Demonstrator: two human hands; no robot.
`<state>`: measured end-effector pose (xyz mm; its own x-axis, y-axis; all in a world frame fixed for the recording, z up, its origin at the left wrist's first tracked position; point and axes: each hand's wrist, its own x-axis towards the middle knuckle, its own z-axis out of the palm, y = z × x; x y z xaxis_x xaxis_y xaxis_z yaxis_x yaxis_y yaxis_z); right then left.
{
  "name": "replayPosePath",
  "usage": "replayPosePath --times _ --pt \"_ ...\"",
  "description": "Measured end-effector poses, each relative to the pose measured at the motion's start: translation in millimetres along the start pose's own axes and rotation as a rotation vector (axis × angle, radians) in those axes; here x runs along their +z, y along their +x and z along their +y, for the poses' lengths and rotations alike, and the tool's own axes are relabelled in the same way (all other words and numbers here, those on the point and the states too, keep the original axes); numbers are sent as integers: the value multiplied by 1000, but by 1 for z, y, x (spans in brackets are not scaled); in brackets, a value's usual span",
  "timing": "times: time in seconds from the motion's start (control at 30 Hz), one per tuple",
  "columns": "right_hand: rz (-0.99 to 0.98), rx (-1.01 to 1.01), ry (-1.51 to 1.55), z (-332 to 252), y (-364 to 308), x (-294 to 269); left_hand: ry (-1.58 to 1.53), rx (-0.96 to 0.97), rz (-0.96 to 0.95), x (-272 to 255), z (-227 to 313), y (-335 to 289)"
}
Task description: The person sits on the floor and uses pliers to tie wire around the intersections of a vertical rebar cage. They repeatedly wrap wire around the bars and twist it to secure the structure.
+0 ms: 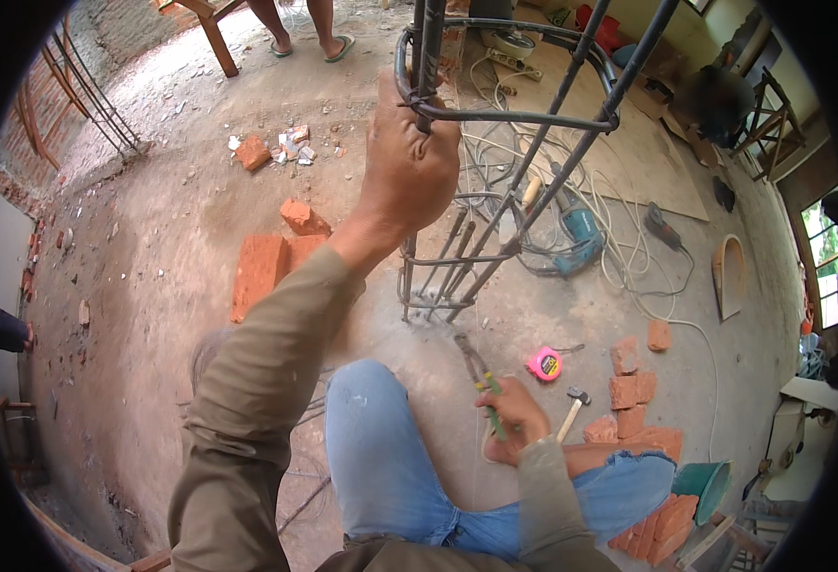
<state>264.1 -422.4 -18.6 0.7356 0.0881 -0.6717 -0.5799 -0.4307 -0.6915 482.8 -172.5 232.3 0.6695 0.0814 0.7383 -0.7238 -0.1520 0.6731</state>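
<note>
A steel rebar cage (533, 121) stands upright in front of me, its long bars tied by bent rings and meeting the floor. My left hand (409, 172) is raised and wrapped round a bar of it, just under the upper ring. Low beside my bent knee, my right hand (519, 415) grips the green handles of a pair of pliers (469, 357). The jaws point up toward the cage's foot without touching it. To the right of the pliers lie a pink tape measure (545, 364) and a hammer (576, 405) with a wooden handle.
Red bricks (259, 276) lie left of the cage, and more bricks (631, 389) on the right. Beyond it are a teal power tool (579, 234) and tangled cables (633, 253). A green bucket (714, 491) stands lower right. Another person's feet (333, 48) show at the top.
</note>
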Motion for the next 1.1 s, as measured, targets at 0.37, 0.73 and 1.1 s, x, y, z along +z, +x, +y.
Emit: replayPosePath --times 0.37,0.73,1.1 --pt "319 -343 61 8 26 109 -37 -94 12 0 4 2" --pt "364 -383 -23 8 48 117 100 -10 -11 1 2 4" --pt "430 -475 41 6 52 121 25 -84 -17 2 0 4"
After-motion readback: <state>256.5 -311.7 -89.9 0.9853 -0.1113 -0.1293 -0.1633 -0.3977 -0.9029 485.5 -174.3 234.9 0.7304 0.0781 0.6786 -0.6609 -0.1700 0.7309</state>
